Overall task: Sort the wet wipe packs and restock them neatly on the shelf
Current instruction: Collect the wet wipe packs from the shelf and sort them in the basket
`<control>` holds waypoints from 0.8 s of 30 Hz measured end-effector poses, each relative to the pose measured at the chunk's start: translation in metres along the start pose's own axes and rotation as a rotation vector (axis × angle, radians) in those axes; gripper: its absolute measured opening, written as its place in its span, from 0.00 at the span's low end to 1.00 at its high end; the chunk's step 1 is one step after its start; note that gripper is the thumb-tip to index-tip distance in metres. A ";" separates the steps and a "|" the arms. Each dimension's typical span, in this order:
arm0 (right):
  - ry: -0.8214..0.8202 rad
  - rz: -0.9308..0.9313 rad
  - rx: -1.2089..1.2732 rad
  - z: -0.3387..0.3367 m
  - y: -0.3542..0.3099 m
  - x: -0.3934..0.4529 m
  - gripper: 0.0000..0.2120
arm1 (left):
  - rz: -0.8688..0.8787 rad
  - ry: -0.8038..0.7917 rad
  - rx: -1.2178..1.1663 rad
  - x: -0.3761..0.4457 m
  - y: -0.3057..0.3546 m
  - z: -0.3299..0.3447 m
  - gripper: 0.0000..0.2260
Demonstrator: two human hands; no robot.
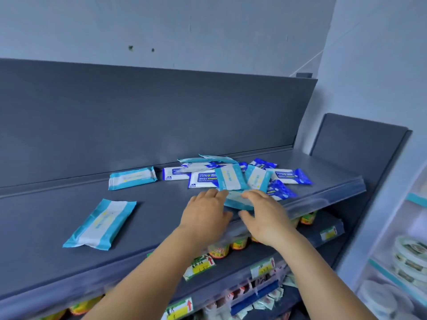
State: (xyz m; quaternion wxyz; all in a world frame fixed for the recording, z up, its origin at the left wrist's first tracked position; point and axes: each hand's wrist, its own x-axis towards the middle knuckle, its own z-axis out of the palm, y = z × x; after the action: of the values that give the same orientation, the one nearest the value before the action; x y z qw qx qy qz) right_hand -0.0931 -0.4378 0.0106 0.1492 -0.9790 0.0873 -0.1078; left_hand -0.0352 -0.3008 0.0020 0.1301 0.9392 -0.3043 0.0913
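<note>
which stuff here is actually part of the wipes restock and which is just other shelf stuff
Part of the job:
- jumbled pile of wipe packs
- light blue pack between left hand and right hand
- two separated light blue packs
- top shelf

Just there:
- jars on the shelf below
- price tags
- sachets lower down
- stacked tubs at far right

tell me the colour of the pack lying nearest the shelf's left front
Light blue with a white middle band, head view.
</note>
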 end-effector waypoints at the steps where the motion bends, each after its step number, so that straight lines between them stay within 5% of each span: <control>1: -0.007 0.007 0.003 0.001 0.007 0.011 0.22 | 0.007 -0.008 0.000 0.011 0.002 0.004 0.25; 8: -0.139 0.121 -0.067 0.014 0.059 0.083 0.28 | -0.051 -0.221 0.036 0.090 0.009 0.034 0.25; 12: -0.234 0.095 -0.094 0.019 0.065 0.105 0.24 | -0.125 -0.318 -0.017 0.109 0.001 0.046 0.23; 20: -0.196 -0.123 0.130 0.023 0.041 0.098 0.14 | -0.214 -0.053 -0.112 0.060 -0.028 0.026 0.13; 24: -0.094 0.001 0.173 0.033 0.014 0.102 0.18 | -0.433 0.019 -0.146 0.057 -0.034 0.013 0.11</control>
State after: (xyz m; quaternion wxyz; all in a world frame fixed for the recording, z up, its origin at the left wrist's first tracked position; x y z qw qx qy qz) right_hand 0.0110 -0.4631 -0.0056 0.2372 -0.9664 0.0710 -0.0690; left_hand 0.0322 -0.3091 -0.0021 0.2173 0.9698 -0.1000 0.0475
